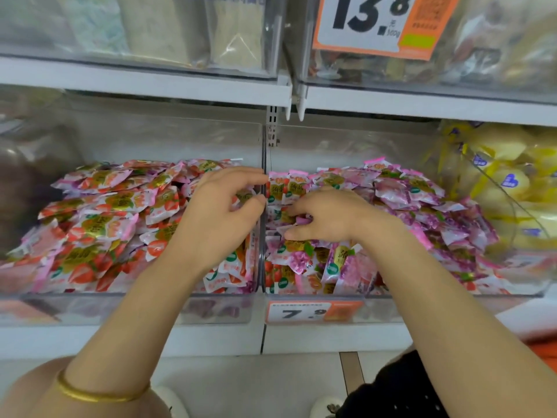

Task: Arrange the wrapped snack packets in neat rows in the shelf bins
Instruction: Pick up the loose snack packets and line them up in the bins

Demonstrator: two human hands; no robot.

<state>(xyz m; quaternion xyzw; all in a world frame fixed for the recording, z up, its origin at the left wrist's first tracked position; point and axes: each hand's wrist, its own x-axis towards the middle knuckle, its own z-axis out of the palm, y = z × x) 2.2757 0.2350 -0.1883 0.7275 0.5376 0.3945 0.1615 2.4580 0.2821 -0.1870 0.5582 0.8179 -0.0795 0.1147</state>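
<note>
Head view: the right hand (328,215) curls thumb and fingers round a few pink-and-purple foil-wrapped snack packets (422,206). These lie heaped in the right-hand clear plastic shelf bin (437,306), close against the clear upright divider (264,224). The left hand (223,206) hooks over the red strawberry-print wrapped packets (105,206) just across it (whether it pinches one I cannot tell). Best to stand each packet label-forward, build the row off the divider, and lift out what look like red strays at the front corner.
</note>
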